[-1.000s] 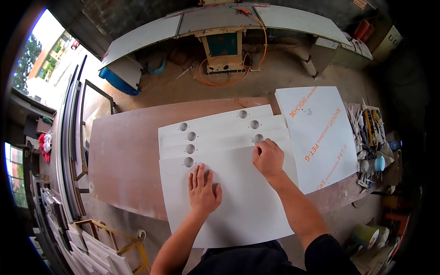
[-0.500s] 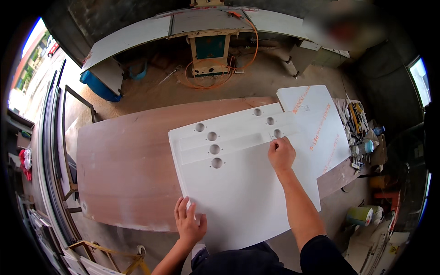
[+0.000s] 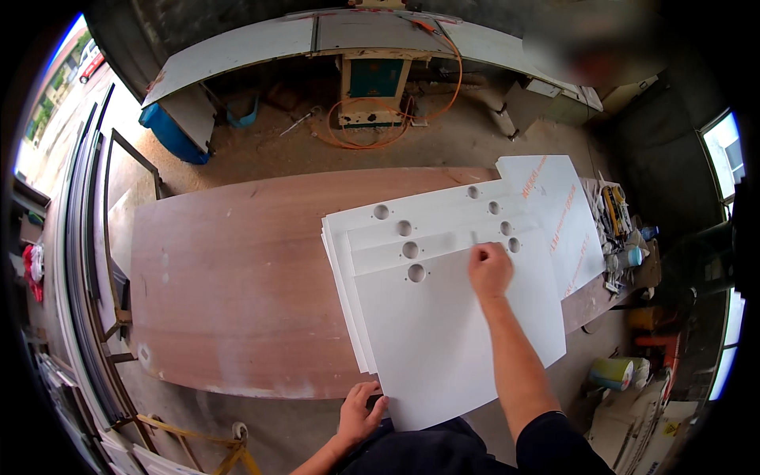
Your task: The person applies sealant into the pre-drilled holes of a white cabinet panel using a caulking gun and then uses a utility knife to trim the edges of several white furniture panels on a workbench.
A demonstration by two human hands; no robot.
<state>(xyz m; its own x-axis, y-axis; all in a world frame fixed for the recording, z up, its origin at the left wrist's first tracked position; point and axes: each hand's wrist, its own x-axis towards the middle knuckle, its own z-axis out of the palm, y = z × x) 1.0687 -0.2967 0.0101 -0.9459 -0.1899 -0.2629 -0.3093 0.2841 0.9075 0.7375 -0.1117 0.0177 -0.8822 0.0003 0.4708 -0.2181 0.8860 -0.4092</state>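
Note:
Several large white panels (image 3: 467,340) lie overlapping on the brown table, each showing round holes near its ends. My left hand (image 3: 362,412) is at the near left edge of the top panel, its fingertips and thumb against the edge and the fingers loosely bent, not wrapped round it. Over the top panel's far edge, just left of the right-hand holes, my right hand (image 3: 491,269) is closed. A faint thin pale shape shows just beyond its fingers; what they hold is too small to make out.
Bare wood of the brown table (image 3: 237,285) stretches to the left. More white sheets with orange print (image 3: 574,190) lie at the right. Beyond them are assorted tools (image 3: 611,207). A long bench (image 3: 237,59) with an orange hose (image 3: 360,148) below stands at the back; cans (image 3: 613,372) are at lower right.
The panels have shifted right, and their left edges are now fanned out. My left hand has moved right and nearer me along the edge. My right hand remains closed over the top panel.

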